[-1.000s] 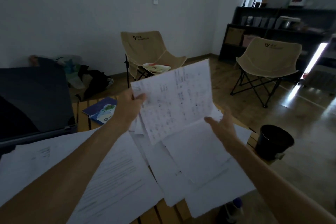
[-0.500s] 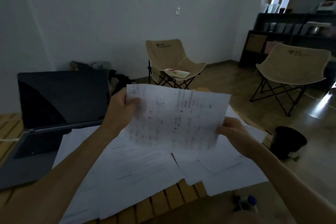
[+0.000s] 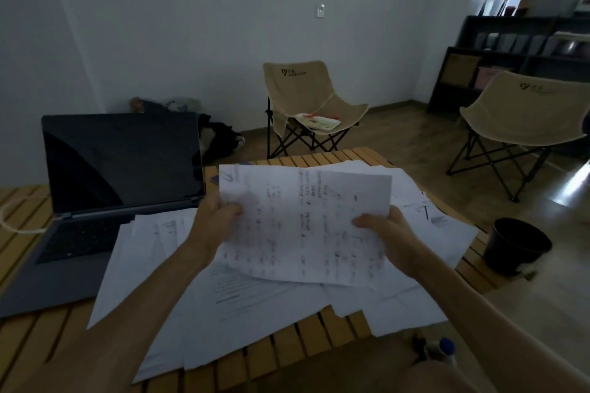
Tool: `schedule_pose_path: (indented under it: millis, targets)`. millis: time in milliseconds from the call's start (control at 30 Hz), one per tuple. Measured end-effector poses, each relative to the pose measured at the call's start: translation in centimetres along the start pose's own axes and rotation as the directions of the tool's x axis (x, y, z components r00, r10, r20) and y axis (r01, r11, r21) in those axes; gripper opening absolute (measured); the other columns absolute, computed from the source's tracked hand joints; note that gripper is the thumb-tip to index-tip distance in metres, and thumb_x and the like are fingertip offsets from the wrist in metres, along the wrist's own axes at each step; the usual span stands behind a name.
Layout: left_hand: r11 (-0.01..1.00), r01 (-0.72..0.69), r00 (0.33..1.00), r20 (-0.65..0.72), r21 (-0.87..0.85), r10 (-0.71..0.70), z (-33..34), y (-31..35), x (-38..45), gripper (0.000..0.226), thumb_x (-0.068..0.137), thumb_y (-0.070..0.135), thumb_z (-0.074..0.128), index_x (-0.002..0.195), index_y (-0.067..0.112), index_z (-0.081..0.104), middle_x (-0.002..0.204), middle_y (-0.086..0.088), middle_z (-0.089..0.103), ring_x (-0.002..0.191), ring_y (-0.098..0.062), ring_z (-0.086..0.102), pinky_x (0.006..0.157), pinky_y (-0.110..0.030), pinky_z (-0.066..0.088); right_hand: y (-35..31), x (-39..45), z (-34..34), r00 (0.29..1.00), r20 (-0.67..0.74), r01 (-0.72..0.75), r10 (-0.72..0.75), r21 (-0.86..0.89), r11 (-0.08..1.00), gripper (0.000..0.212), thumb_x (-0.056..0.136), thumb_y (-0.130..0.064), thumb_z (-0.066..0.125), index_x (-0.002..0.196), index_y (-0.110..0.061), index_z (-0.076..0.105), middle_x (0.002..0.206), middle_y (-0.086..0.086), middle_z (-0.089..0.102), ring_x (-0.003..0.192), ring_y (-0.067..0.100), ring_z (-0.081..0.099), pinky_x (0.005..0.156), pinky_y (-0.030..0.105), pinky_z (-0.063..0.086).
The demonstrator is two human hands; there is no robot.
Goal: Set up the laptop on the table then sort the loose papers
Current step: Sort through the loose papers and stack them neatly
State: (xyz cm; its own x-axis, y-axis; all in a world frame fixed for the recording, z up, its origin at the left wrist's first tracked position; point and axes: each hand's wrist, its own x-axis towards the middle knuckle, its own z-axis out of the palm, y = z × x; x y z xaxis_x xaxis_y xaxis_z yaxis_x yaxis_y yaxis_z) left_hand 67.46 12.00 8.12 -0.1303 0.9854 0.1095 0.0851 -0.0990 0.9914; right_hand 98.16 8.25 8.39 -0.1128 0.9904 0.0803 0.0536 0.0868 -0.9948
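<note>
Left hand: the left hand (image 3: 214,223) grips the left edge of a printed sheet (image 3: 306,223), thumb on its face, fingers curled behind.
Right hand: the right hand (image 3: 388,238) pinches the sheet's right edge, thumb on top.
Sheet: held up above the table, tilted toward the camera, its print too blurred to read.
Loose papers: the loose papers (image 3: 242,300) lie spread and overlapping on the table under both hands; some cover the front right corner of the laptop's base.
Laptop: the laptop (image 3: 105,188) stands open at the table's left, screen dark.
Table: a slatted wooden table (image 3: 287,351); a pale cord (image 3: 19,226) lies on it left of the laptop.
Floor: a black bucket (image 3: 517,246) stands right of the table; two folding chairs, the middle chair (image 3: 306,99) and the right chair (image 3: 526,115), stand further back.
</note>
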Motion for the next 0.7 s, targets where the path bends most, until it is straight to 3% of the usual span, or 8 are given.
schedule_pose_path:
  millis: [167,233,333,400,467,533,567,700]
  targets:
    - [0.992,-0.125,0.992,0.016,0.031,0.125,0.2,1.9,0.2,0.045,0.089,-0.009,0.049,0.122,0.020,0.060,0.103,0.009,0.065,0.091,-0.006,0.063,0.062,-0.014,0.051,-0.8,-0.1,0.5,0.996,-0.089,0.001,-0.003,-0.025,1.000,0.035,0.074,-0.018,0.066,0.110,-0.017,0.067,0.101,0.008,0.073,0.102,0.038,0.067,0.090,0.058,0.056]
    - [0.976,-0.204,0.979,0.004,0.079,0.204,-0.3,4.1,0.6,0.045,0.088,-0.009,0.048,0.119,0.022,0.059,0.105,0.007,0.065,0.092,-0.006,0.063,0.067,-0.019,0.054,-2.4,0.1,0.4,0.992,-0.123,0.035,-0.040,-0.047,0.998,0.024,0.085,-0.010,0.063,0.107,-0.017,0.069,0.102,0.007,0.074,0.101,0.034,0.069,0.091,0.056,0.056]
    - [0.930,-0.297,0.955,0.053,0.218,0.293,-2.1,7.5,1.6,0.039,0.089,-0.006,0.052,0.120,0.016,0.058,0.112,-0.002,0.065,0.097,-0.011,0.064,0.077,-0.031,0.058,-6.3,0.2,-0.7,0.983,-0.172,0.070,-0.070,-0.003,0.998,0.023,0.093,-0.002,0.055,0.105,-0.014,0.069,0.101,0.006,0.076,0.099,0.031,0.071,0.086,0.045,0.059]
    - [0.902,-0.323,0.945,0.139,0.287,0.295,-3.2,9.1,1.8,0.038,0.090,-0.003,0.055,0.123,0.016,0.057,0.113,0.002,0.064,0.098,-0.008,0.063,0.075,-0.026,0.054,-9.2,0.1,-1.6,0.994,-0.078,0.062,-0.077,-0.175,0.983,0.020,0.095,-0.008,0.058,0.107,-0.021,0.069,0.096,0.000,0.076,0.091,0.022,0.073,0.072,0.031,0.061]
    - [0.859,-0.357,0.930,0.222,0.365,0.292,-3.8,10.3,2.0,0.036,0.091,-0.002,0.057,0.122,0.016,0.057,0.112,0.005,0.063,0.096,-0.003,0.061,0.072,-0.019,0.050,-11.0,0.4,-1.5,0.998,0.052,0.002,0.026,-0.481,0.877,0.015,0.096,-0.014,0.061,0.107,-0.023,0.067,0.092,-0.002,0.076,0.083,0.017,0.074,0.060,0.023,0.057]
    - [0.818,-0.352,0.929,0.275,0.456,0.246,-4.5,11.1,2.6,0.031,0.090,0.002,0.060,0.119,0.014,0.058,0.111,0.001,0.064,0.096,-0.010,0.062,0.075,-0.024,0.051,-10.9,0.9,-0.6,0.989,0.093,-0.028,0.115,-0.647,0.762,0.010,0.098,-0.015,0.059,0.105,-0.015,0.067,0.093,0.001,0.073,0.076,0.016,0.072,0.056,0.021,0.053]
    - [0.825,-0.305,0.940,0.290,0.476,0.180,-5.1,11.1,3.0,0.029,0.090,0.006,0.063,0.117,0.014,0.059,0.110,-0.001,0.065,0.097,-0.016,0.064,0.078,-0.029,0.053,-10.2,1.2,0.0,0.988,0.086,-0.042,0.125,-0.637,0.770,0.011,0.099,-0.014,0.056,0.102,-0.011,0.067,0.093,0.004,0.073,0.075,0.017,0.071,0.055,0.021,0.052]
    - [0.914,0.023,0.956,0.260,0.405,-0.139,-8.9,8.8,3.8,0.030,0.082,0.020,0.075,0.110,0.011,0.067,0.105,-0.008,0.072,0.092,-0.024,0.071,0.078,-0.036,0.058,-5.0,1.1,1.2,0.976,0.003,-0.201,0.217,-0.366,0.909,0.017,0.101,-0.012,0.048,0.104,-0.002,0.061,0.106,0.016,0.066,0.086,0.027,0.066,0.057,0.022,0.050]
